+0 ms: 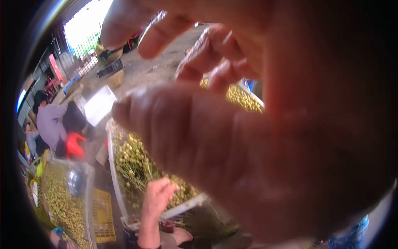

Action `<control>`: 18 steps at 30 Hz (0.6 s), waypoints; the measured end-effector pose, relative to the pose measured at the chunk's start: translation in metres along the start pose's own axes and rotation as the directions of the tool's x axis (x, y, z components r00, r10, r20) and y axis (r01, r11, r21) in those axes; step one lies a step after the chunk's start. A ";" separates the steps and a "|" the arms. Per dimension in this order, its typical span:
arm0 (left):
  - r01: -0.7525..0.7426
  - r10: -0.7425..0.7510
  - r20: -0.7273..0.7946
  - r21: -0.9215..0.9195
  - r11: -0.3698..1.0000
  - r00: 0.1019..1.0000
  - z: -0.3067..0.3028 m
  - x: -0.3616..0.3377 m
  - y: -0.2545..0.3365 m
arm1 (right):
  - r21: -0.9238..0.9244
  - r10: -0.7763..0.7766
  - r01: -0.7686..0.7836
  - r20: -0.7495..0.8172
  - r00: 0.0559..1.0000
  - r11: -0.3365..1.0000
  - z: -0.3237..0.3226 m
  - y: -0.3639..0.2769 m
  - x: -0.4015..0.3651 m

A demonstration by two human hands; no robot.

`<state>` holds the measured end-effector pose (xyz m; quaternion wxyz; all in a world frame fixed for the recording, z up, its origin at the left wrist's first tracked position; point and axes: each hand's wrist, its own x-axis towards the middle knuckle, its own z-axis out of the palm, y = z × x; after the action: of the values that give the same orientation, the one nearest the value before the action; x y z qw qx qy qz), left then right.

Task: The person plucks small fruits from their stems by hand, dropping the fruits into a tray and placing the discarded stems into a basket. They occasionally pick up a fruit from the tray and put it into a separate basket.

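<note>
My right hand (232,137) is very close to the camera and fills the right half of the head view. Its fingers are spread and curved, the thumb below and apart from them, with no object visible between them. Lower down, my left hand (158,195) is over the near edge of a white-rimmed tray (117,189). Its fingers are pinched together; what they hold, if anything, is too small to make out. Small round yellowish fruits (134,151) with green stems fill that tray, partly hidden behind my right hand.
At lower left, another tray of loose fruits (62,203) holds a metal bowl (75,182). A yellow crate (103,213) stands between the trays. A person in a light purple top (52,122) is near a red stool (75,145). More fruits (242,98) show behind my right fingers.
</note>
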<state>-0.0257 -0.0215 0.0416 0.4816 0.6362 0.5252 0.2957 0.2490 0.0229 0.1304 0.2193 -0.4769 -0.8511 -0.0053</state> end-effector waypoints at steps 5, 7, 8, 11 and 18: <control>-0.022 0.020 -0.015 -0.107 0.994 1.000 0.010 0.000 0.002 | -0.194 -0.072 0.096 0.125 0.990 0.976 -0.025 -0.017 -0.008; -0.085 0.082 -0.029 -0.120 0.989 0.996 0.008 -0.002 -0.008 | -0.199 -0.236 0.230 -0.010 0.972 0.953 -0.058 -0.050 0.008; -0.075 0.072 -0.030 -0.119 0.990 0.997 0.008 -0.006 -0.011 | -0.191 -0.323 0.302 -0.090 0.942 0.934 -0.073 -0.065 0.015; -0.024 0.025 0.003 -0.172 0.985 1.000 0.008 -0.004 -0.008 | -0.123 -0.497 0.482 -0.265 0.826 0.867 -0.097 -0.101 0.028; -0.075 0.070 -0.028 -0.246 0.966 0.997 0.005 -0.003 -0.008 | 0.420 0.011 -0.013 0.008 1.000 0.908 -0.015 -0.045 0.022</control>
<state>-0.0249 -0.0259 0.0325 0.5408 0.5874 0.4653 0.3820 0.2075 0.0128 0.1617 0.3144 -0.4239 -0.8300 0.1802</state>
